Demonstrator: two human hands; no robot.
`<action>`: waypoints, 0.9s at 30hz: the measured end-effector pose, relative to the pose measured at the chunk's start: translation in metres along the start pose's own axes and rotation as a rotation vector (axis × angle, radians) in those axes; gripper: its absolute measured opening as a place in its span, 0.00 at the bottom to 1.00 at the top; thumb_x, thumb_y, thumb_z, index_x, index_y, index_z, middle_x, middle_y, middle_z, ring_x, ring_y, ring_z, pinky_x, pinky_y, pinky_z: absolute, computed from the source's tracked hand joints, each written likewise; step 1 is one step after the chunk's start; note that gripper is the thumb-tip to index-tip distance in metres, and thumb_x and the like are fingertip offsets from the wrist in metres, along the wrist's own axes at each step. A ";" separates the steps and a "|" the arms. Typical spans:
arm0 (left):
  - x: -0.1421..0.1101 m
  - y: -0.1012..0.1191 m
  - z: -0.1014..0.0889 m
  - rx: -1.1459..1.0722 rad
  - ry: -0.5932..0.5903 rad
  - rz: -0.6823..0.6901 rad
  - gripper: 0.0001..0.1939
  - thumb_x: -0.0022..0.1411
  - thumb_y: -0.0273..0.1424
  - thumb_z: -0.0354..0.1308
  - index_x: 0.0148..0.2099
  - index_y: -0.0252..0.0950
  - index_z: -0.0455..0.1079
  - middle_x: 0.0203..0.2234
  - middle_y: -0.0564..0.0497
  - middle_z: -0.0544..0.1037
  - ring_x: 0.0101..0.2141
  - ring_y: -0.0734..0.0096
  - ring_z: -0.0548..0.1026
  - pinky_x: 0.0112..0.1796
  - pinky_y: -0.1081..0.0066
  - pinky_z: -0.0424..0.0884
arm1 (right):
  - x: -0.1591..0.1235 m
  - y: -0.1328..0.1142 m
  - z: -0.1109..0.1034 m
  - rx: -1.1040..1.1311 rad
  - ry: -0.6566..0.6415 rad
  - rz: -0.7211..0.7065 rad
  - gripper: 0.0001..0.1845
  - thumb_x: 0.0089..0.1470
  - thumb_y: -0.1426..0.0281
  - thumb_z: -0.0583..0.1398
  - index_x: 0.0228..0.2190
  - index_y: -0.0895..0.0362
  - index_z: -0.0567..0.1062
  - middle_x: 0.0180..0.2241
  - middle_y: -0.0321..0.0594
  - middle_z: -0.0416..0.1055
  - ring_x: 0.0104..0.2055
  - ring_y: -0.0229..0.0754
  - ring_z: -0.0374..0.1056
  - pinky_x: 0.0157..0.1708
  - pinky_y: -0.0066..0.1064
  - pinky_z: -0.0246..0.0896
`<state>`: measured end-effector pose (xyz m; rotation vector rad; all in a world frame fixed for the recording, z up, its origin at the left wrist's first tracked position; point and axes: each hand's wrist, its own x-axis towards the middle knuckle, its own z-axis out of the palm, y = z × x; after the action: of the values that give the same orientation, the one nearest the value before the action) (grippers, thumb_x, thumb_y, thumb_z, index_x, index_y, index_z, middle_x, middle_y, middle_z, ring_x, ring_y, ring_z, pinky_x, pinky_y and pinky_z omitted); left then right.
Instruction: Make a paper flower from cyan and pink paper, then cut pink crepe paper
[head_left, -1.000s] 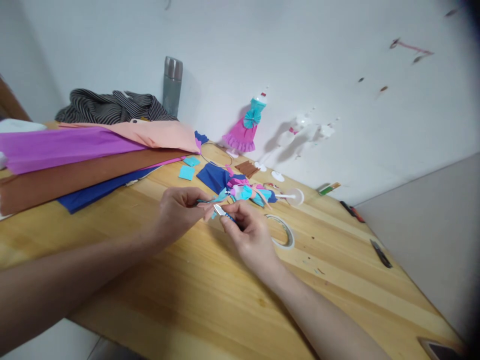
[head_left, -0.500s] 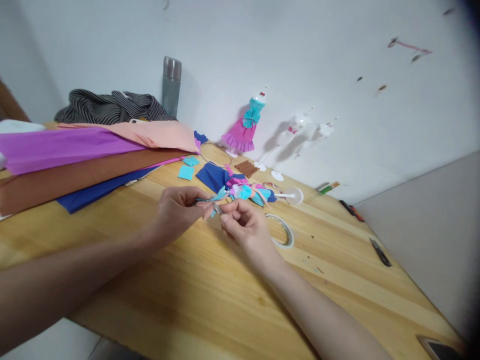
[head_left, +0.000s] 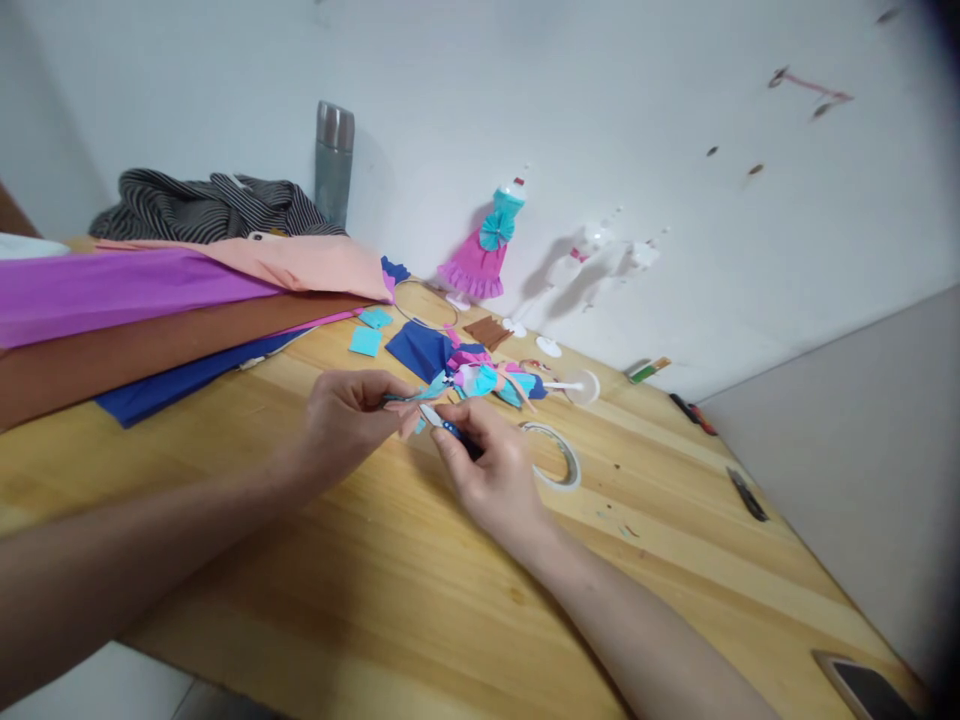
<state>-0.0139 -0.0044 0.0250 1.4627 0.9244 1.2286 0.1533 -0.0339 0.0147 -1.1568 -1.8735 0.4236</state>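
**Two hands pinch paper and a small tool**

The left hand's [head_left: 352, 420] thumb and fingers are nearly closed, pinching peach paper [head_left: 407, 418] and a bit of teal paper. The right hand's [head_left: 487, 450] fingers are closed on a small tool [head_left: 430, 414] with a shiny tip and a blue handle. I can't tell if it is a knife or scissors. The tip is right by the peach paper. The pinch seems to keep the floppy paper still, and the short grip probably helps steer the tip.

Just past the fingers, a little dress stand [head_left: 486, 378] lies on its side, wearing teal, pink and blue paper. It is very near the fingertips, so it could get bumped. A roll of tape [head_left: 574, 465] lies flat beside the right hand, close enough to get in its way.

Blue paper [head_left: 420, 350] and teal squares [head_left: 365, 342] lie farther back on the table [head_left: 375, 590]. By the wall, a doll shape in a pink dress [head_left: 484, 255] stands up, maybe to keep its skirt from getting squashed. A bottle [head_left: 334, 160] stands behind a striped cloth [head_left: 217, 205].
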 end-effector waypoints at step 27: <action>-0.002 -0.002 0.002 0.015 0.034 -0.015 0.06 0.49 0.26 0.59 0.22 0.33 0.73 0.18 0.54 0.75 0.23 0.76 0.69 0.26 0.77 0.64 | -0.001 -0.004 -0.003 -0.117 -0.017 -0.015 0.04 0.56 0.72 0.55 0.32 0.56 0.71 0.29 0.40 0.75 0.27 0.38 0.67 0.27 0.30 0.60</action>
<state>-0.0121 -0.0063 0.0227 1.4476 0.9681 1.2414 0.1535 -0.0368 0.0185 -1.2182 -1.9419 0.3200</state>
